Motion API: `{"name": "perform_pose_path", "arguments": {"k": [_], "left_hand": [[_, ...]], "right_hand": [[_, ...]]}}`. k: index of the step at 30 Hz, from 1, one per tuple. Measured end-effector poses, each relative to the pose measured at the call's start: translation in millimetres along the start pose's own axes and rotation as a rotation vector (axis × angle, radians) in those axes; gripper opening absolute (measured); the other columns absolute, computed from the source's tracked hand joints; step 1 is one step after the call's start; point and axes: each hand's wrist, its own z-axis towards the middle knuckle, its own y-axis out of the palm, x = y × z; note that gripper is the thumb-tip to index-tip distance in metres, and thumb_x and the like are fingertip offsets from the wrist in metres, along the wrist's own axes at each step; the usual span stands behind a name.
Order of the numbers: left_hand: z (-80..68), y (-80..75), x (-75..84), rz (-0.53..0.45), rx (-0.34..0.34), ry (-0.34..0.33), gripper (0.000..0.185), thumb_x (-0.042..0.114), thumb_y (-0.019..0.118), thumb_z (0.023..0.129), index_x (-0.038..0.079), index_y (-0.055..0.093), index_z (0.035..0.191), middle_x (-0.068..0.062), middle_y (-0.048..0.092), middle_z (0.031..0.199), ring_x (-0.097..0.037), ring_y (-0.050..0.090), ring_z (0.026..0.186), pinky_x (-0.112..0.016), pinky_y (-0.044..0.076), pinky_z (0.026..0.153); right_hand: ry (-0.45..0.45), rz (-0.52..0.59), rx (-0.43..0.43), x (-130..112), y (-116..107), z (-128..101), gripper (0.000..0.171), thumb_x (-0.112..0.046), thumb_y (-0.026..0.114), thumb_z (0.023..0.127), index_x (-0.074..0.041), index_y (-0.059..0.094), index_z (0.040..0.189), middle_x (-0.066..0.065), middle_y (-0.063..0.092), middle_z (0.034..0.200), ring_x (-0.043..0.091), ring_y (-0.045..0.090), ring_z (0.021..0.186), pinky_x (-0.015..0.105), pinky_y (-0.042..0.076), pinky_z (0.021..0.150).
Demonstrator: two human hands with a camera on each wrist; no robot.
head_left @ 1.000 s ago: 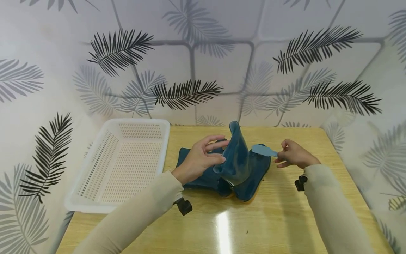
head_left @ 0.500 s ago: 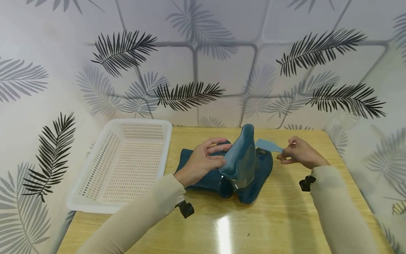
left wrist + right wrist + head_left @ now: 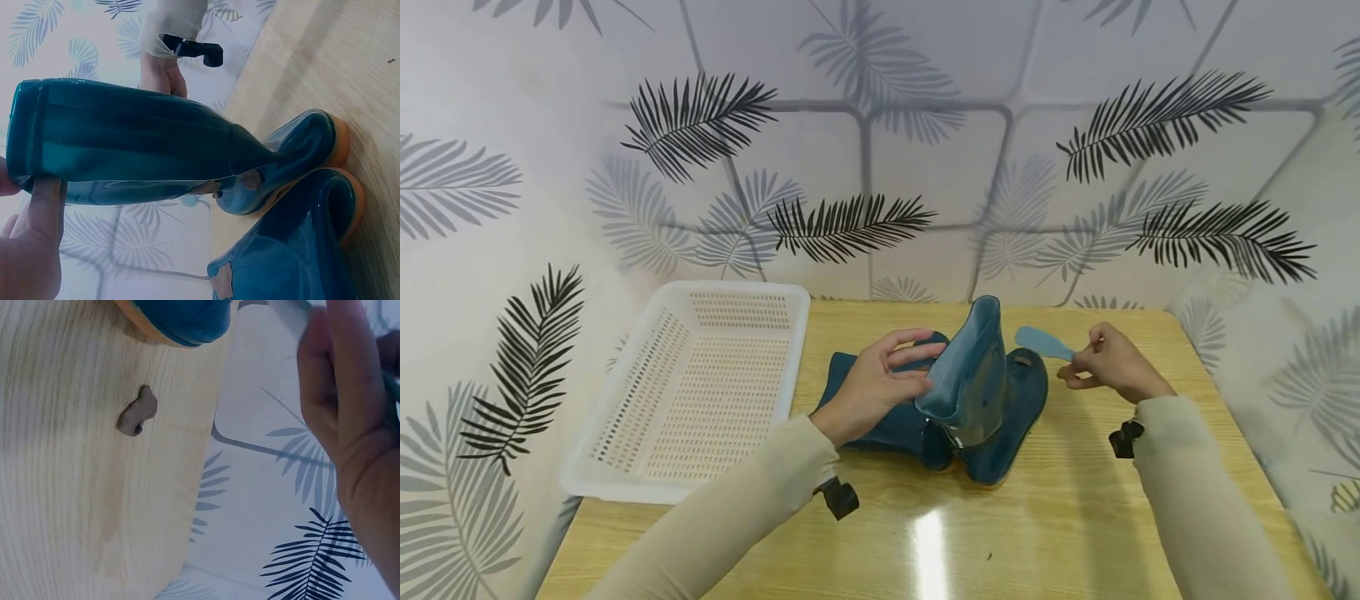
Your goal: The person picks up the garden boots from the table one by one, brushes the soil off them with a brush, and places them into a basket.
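A dark teal rubber boot stands on the table, its shaft upright and its toe pointing to the back right. My left hand grips the top rim of that shaft, thumb and fingers on either side of it. Brown patches show on the boot's foot in the left wrist view. My right hand pinches the handle of a flat light blue scraper, whose blade hangs in the air just beyond the toe. A second teal boot lies on its side at the left, with a brown patch on it.
A white perforated plastic basket sits on the left of the wooden table. In the right wrist view a brown lump lies on the wood near the boot's toe. A leaf-patterned wall covering rises behind.
The scraper has come up off the boot's toe and moved slightly to the right with my right hand. The boot's shaft has leaned to the right, and its opening shows more.
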Motion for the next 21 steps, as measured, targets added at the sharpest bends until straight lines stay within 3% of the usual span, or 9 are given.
{"name": "perform_pose_path", "arguments": {"k": [5, 9, 13, 17, 21], "left_hand": [[-0.5, 1.0, -1.4, 0.015, 0.005, -0.006, 0.060, -0.002, 0.064, 0.091, 0.014, 0.047, 0.147, -0.007, 0.058, 0.142, -0.030, 0.057, 0.124, -0.033, 0.052, 0.083], [-1.4, 1.1, -1.6, 0.011, 0.015, -0.012, 0.059, -0.001, 0.064, 0.092, 0.012, 0.047, 0.147, -0.011, 0.058, 0.140, -0.030, 0.060, 0.121, -0.034, 0.053, 0.083], [-1.9, 0.4, -1.8, 0.004, 0.028, -0.030, 0.059, -0.001, 0.064, 0.091, 0.014, 0.048, 0.145, -0.013, 0.061, 0.136, -0.027, 0.065, 0.112, -0.035, 0.053, 0.083], [-2.8, -0.7, -2.6, 0.014, 0.026, -0.029, 0.059, 0.002, 0.065, 0.091, 0.016, 0.048, 0.145, -0.013, 0.062, 0.134, -0.021, 0.068, 0.104, -0.036, 0.053, 0.085], [-3.3, -1.6, -4.1, 0.019, 0.014, -0.018, 0.059, 0.003, 0.065, 0.092, 0.016, 0.047, 0.146, -0.012, 0.062, 0.134, -0.018, 0.068, 0.101, -0.037, 0.052, 0.085]], "right_hand": [[0.048, -0.038, -0.078, 8.7, -0.3, -4.0, 0.028, 0.006, 0.044, 0.098, -0.007, 0.020, 0.096, 0.018, 0.051, 0.089, 0.020, 0.069, 0.086, 0.043, 0.059, 0.076], [0.013, -0.092, 0.022, 10.6, -2.7, -7.2, 0.030, 0.008, 0.043, 0.097, -0.008, 0.018, 0.091, 0.015, 0.049, 0.082, 0.014, 0.069, 0.079, 0.041, 0.060, 0.073], [-0.041, -0.055, 0.100, 9.0, -4.4, -10.5, 0.030, 0.010, 0.042, 0.095, -0.009, 0.019, 0.091, 0.016, 0.046, 0.085, 0.010, 0.068, 0.078, 0.039, 0.060, 0.073], [-0.046, 0.005, -0.003, 9.5, -1.1, -11.2, 0.027, 0.008, 0.044, 0.098, -0.008, 0.021, 0.096, 0.019, 0.049, 0.090, 0.019, 0.069, 0.086, 0.041, 0.059, 0.076], [-0.003, -0.029, -0.076, 13.0, 3.3, -11.5, 0.024, 0.006, 0.043, 0.100, -0.006, 0.022, 0.098, 0.020, 0.055, 0.090, 0.023, 0.069, 0.088, 0.043, 0.059, 0.076]]}}
